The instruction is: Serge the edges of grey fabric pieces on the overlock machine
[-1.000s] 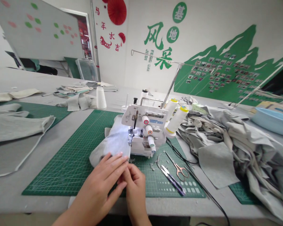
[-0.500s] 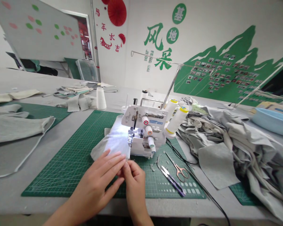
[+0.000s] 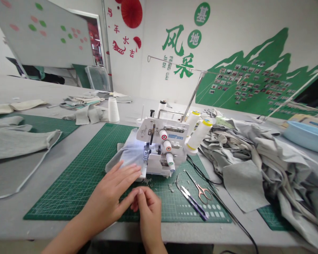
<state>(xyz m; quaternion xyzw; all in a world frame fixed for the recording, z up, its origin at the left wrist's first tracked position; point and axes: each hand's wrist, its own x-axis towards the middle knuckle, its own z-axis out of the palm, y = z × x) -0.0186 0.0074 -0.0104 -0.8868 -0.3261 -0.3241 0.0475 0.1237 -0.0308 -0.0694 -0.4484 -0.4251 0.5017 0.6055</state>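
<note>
A white overlock sewing machine (image 3: 164,148) stands on a green cutting mat (image 3: 76,190). Grey fabric (image 3: 128,153) lies at its left side, running up to the lit presser foot. On the near edge of this fabric my left hand (image 3: 112,190) rests flat, fingers stretched forward, its thumb reaching over to my right hand. My right hand (image 3: 148,208) is closed in a pinch just in front of the machine, against the left thumb; whatever is between those fingers is hidden. Right of the hands lie purple-handled snips (image 3: 193,203) and small scissors (image 3: 201,190).
White thread cones (image 3: 200,135) stand behind the machine, another cone (image 3: 113,110) to its left. A large heap of grey fabric (image 3: 267,158) fills the right side, near a blue basin (image 3: 307,135). Grey cloth (image 3: 18,158) lies at left. Black cables (image 3: 225,201) cross the mat.
The fabric has shifted a little away from me, toward the machine. My right hand has dropped slightly nearer to me, apart from the fabric edge. The light on the fabric looks dimmer.
</note>
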